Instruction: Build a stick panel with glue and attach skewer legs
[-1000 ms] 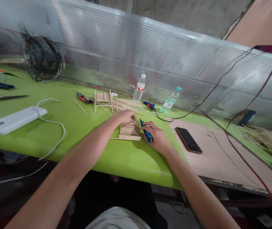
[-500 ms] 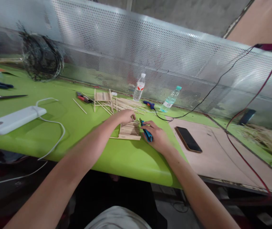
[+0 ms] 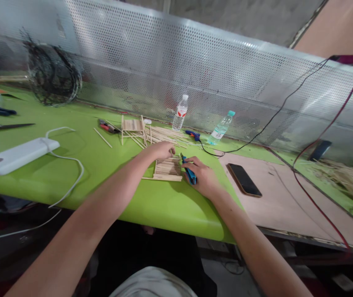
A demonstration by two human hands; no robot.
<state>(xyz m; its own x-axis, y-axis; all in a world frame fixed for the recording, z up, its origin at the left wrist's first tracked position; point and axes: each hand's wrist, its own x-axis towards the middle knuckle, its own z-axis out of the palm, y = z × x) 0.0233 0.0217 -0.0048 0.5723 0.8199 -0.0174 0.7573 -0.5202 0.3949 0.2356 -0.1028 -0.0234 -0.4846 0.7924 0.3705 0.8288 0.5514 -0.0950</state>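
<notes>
A small panel of glued wooden sticks (image 3: 167, 170) lies flat on the green table (image 3: 108, 165). My left hand (image 3: 161, 150) rests on its far edge, fingers curled down onto the sticks. My right hand (image 3: 203, 176) is closed round a blue-handled cutter (image 3: 189, 173), whose tip points at the panel's right far corner. Behind the panel lies a loose pile of thin sticks (image 3: 164, 135), and a second small stick frame (image 3: 133, 126) stands beside it.
Two water bottles (image 3: 180, 112) (image 3: 221, 128) stand by the perforated metal screen. A phone (image 3: 243, 180) lies on brown board at right. A white power bank (image 3: 15, 155) with cable sits at left. Red pliers (image 3: 107, 126), a blue glue gun (image 3: 193, 134) and cables lie around.
</notes>
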